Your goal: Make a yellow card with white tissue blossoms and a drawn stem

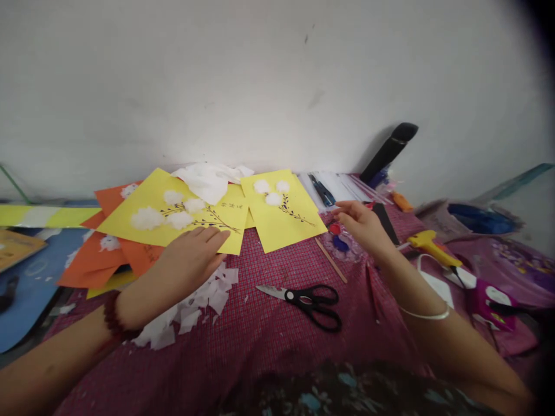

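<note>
My left hand (202,248) lies with fingers stretched out on the lower edge of a large yellow sheet (232,240), which bears white cotton puffs (147,218) on drawn dark branches. To its right is a smaller yellow card (269,231) with three white puffs and a branch. My right hand (358,222) is just past that card's right edge, its fingers loosely bent and apart, and I see nothing held in them. Black-handled scissors (299,296) lie on the checked cloth between my arms, blades partly closed. White paper scraps (195,303) are heaped beside my left forearm.
Orange sheets (99,260) lie under the yellow one, and a crumpled white tissue (206,179) is behind it. A thin wooden stick (330,260), a dark cutter (321,189), a yellow glue gun (429,245) and a tall black object (388,153) stand or lie on the right.
</note>
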`<control>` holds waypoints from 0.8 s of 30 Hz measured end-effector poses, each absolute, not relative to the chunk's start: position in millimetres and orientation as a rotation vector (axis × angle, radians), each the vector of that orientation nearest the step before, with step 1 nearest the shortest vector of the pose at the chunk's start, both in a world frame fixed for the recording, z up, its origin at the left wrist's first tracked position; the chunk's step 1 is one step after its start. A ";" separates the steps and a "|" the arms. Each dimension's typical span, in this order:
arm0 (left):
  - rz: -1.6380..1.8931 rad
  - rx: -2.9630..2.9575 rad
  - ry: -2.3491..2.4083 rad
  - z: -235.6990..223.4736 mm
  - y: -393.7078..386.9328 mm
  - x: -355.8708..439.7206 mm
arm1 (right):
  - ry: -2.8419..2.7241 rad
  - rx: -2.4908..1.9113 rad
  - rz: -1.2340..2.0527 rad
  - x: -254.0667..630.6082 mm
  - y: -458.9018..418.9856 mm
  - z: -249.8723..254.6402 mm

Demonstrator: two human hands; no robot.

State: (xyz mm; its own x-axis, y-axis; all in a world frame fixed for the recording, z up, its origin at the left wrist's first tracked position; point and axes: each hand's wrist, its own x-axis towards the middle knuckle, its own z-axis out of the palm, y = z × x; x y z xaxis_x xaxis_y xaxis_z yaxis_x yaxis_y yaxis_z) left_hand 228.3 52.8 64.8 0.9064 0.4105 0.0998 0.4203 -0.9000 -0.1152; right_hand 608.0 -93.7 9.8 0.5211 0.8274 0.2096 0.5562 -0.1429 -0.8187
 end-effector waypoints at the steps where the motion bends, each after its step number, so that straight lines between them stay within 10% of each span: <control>1: -0.102 -2.973 -0.597 66.5 45.5 241.4 | -1.143 -1.792 0.384 604.9 -99.5 6.2; 13: -0.581 -3.364 -1.529 -11.9 27.3 366.5 | -1.024 -2.230 0.526 622.0 -30.5 -18.6; 24: -2.241 -2.884 -2.270 -3.9 37.0 375.2 | -0.901 -1.892 0.833 620.0 -40.4 -29.5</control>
State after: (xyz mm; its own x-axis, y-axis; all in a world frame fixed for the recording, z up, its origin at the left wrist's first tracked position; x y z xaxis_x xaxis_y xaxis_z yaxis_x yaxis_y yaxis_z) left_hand 375.2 37.0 -3.9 0.2291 0.9734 0.0061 0.0187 -0.0106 0.9998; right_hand 620.0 -40.4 -29.5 0.5169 0.8334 -0.1959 0.2607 -0.3712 -0.8912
